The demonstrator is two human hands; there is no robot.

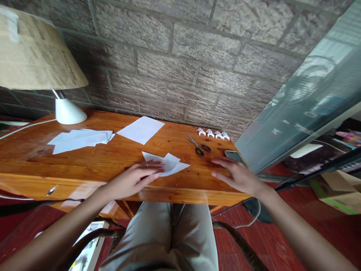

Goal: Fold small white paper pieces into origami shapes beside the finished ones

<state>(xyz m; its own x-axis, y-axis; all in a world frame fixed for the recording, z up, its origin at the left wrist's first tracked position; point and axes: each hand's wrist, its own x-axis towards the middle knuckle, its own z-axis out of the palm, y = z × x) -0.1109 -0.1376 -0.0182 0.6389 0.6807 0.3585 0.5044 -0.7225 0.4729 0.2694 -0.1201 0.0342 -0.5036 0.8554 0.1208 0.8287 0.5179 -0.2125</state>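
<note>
My left hand (135,177) lies flat with fingers stretched out, its fingertips resting on a partly folded white paper (169,164) near the front edge of the wooden table (113,158). My right hand (235,174) hovers open, fingers spread, over the table's right end, beside a dark phone (234,155). Black-handled scissors (199,145) lie just beyond the folded paper. Several small folded white paper shapes (213,133) stand in a row at the back right.
A flat white sheet (141,129) and a pile of white sheets (80,139) lie further left. A lamp with a white base (66,111) stands at the back left. A brick wall rises behind. A glass panel (304,101) leans at the right.
</note>
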